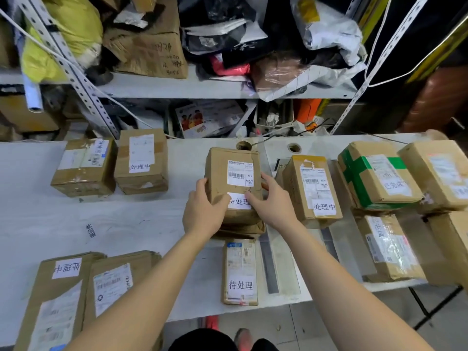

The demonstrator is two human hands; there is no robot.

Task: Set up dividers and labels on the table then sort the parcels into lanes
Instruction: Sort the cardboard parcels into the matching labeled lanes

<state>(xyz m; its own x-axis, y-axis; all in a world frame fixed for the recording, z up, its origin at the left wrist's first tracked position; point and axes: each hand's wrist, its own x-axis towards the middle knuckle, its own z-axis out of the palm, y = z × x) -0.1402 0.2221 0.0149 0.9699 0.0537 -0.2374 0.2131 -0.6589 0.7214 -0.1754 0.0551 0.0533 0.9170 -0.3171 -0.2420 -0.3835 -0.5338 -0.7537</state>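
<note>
**Parcel held at the middle of the bench**

While both hands grip it, the brown parcel (231, 183) sits near the middle of the white bench (45, 216), resting on another flattened carton beneath it. The left hand (203, 211) clasps its left near corner; the right hand (272, 201) clasps its right side, and the fingers (268, 179) of each are wrapped around the cardboard, holding it. A white status label (239, 200) on its top is partly covered by both thumbs. Toward the near edge, just behind the held parcel, lies a narrow labelled parcel (240, 272), with a clear divider strip (272, 264) just beside it on the right. Two cartons (111, 165) stand at the far left edge, two flat cartons (83, 295) overhang the near left corner, and a cluster of parcels (374, 178) fills the right end. A cluttered shelf (177, 84) rises beyond the far edge.
</note>
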